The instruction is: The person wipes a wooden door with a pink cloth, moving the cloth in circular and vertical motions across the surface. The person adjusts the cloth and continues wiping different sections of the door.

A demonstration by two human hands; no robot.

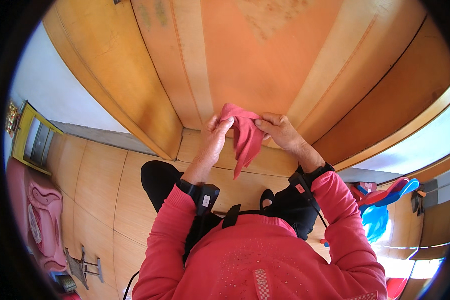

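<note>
A pinkish-red cloth [247, 140] hangs between my two hands, in front of a wooden door [258, 71]. My left hand [212, 140] pinches its left upper part, with the thumb lying on top of the fabric. At the cloth's right upper edge, my right hand [281, 131] grips it between thumb and fingers. The middle of the cloth droops in folds to a pointed lower end. Both wrists wear black straps with small black devices.
The wooden door frame [150, 123] stands close on the left. Beige floor tiles [93, 176] lie below. Far left are a pink sofa [47, 225] and a small folding stool [83, 266]. Blue and red plastic chairs [375, 221] stand at the right.
</note>
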